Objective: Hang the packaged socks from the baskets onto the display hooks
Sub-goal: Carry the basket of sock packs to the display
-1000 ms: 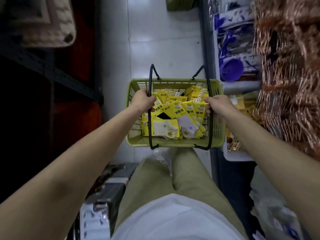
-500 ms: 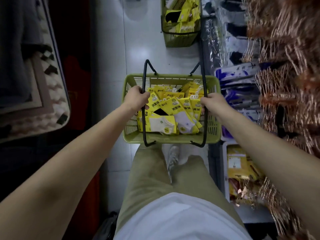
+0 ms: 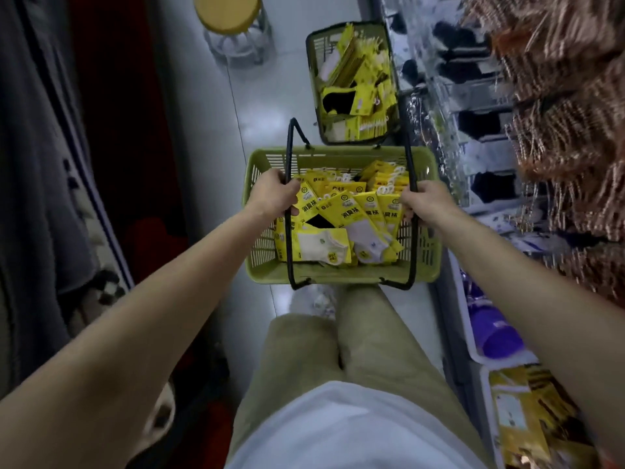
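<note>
Both hands are holding the green basket (image 3: 338,153) up over the floor (image 3: 270,96). The left hand (image 3: 274,194) is wrapping around the black handle (image 3: 287,238) on the basket's left side, and the right hand (image 3: 424,203) is wrapping around the other black handle (image 3: 413,252) on its right side. Yellow sock packs (image 3: 341,218) are lying in a loose pile inside the green basket, and some are poking up near its far rim. A second basket (image 3: 311,79) with more packs is sitting on the floor just past the green basket, and a stool (image 3: 226,11) is standing farther past it, to the left. Shelves (image 3: 449,184) are running close along the green basket's right side, but they are too blurry to pick out any hooks. If one hand is lifting higher than the other, the green basket may be tipping and packs may be sliding out. It is also hiding the floor under it, so a foot could be bumping the second basket, or its right side could be knocking the shelves.
</note>
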